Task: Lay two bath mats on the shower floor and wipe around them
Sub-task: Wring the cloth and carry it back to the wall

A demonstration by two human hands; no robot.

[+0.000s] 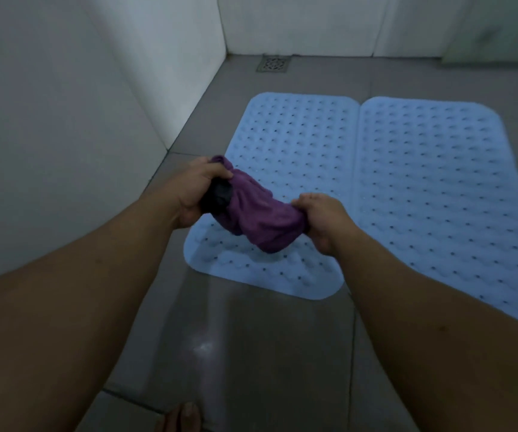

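Left hand (200, 188): clenched on one end of a purple cloth (260, 213), a darker patch of fabric bunched in the palm; right hand (321, 219): clenched on the other end; the cloth hangs bunched between them, off the floor, above the near corner of the left bath mat (295, 151); held at both ends probably to wring or refold it for wiping. Left bath mat: pale blue, studded, flat on the shower floor (251, 353); right bath mat (438, 182): same kind, long edges touching, so the pair forms one standing area. Drain (273, 63): far corner, uncovered, mats kept short of it, likely for run-off. Laying appears done; wiping remains.
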